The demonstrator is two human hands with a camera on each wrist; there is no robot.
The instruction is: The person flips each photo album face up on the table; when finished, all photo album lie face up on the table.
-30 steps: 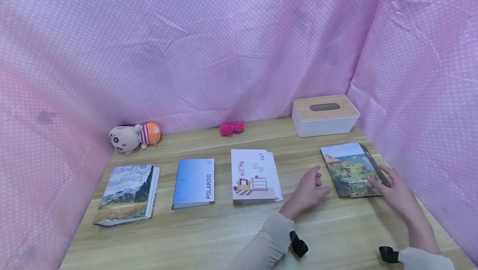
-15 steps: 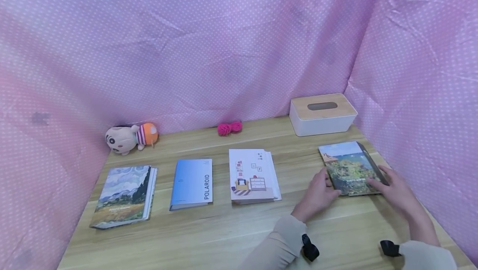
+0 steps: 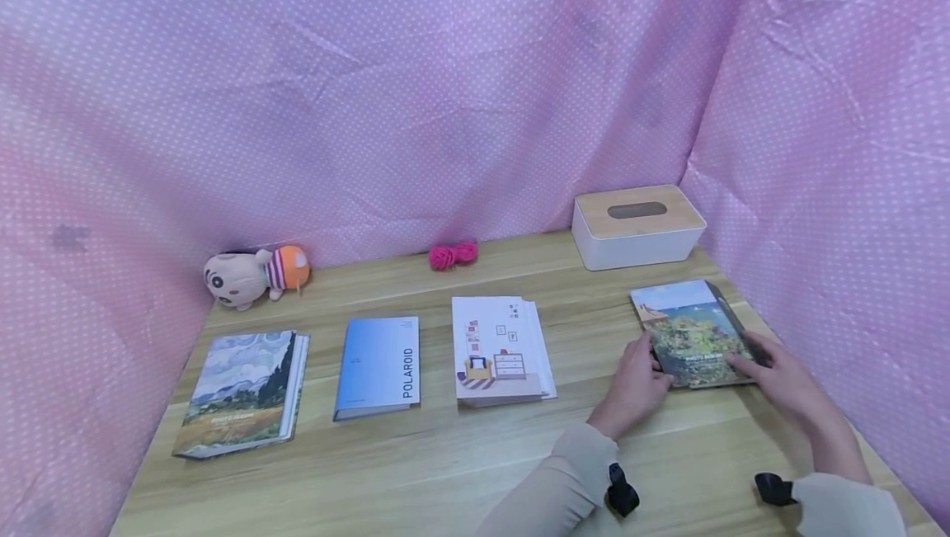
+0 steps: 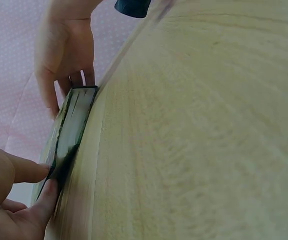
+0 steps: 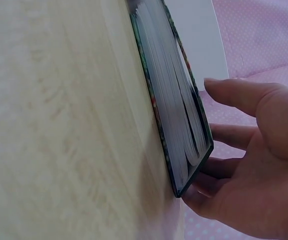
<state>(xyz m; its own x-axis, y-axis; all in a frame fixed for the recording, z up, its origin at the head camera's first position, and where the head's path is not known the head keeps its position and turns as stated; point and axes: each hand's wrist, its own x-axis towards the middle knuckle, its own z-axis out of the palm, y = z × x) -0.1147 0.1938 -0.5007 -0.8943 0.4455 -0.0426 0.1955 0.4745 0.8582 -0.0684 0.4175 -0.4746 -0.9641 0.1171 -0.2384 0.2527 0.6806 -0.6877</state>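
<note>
A photo album (image 3: pixel 693 327) with a painted garden cover lies on the right of the table. My left hand (image 3: pixel 634 384) pinches its left front edge; in the left wrist view the thumb and a finger of the left hand (image 4: pixel 13 195) meet on either side of the cover edge. On the opposite side, my right hand (image 3: pixel 787 380) holds the dark spine edge, thumb over the cover. The right wrist view has the right hand (image 5: pixel 264 155) with fingers curled along the spine of the album (image 5: pixel 171 100), its page edges showing.
A landscape-cover album (image 3: pixel 241 397), a blue Polaroid album (image 3: pixel 377 368) and a white illustrated album (image 3: pixel 499 347) stand in a row leftward. Behind them are a plush toy (image 3: pixel 256 275), pink yarn (image 3: pixel 453 256) and a tissue box (image 3: pixel 638 228). Pink dotted cloth (image 3: pixel 445 108) encloses the wooden table (image 3: pixel 416 471).
My left hand has moved right from beside the album and taken hold of its left edge. The right hand stays at the spine. The whole view has shifted slightly.
</note>
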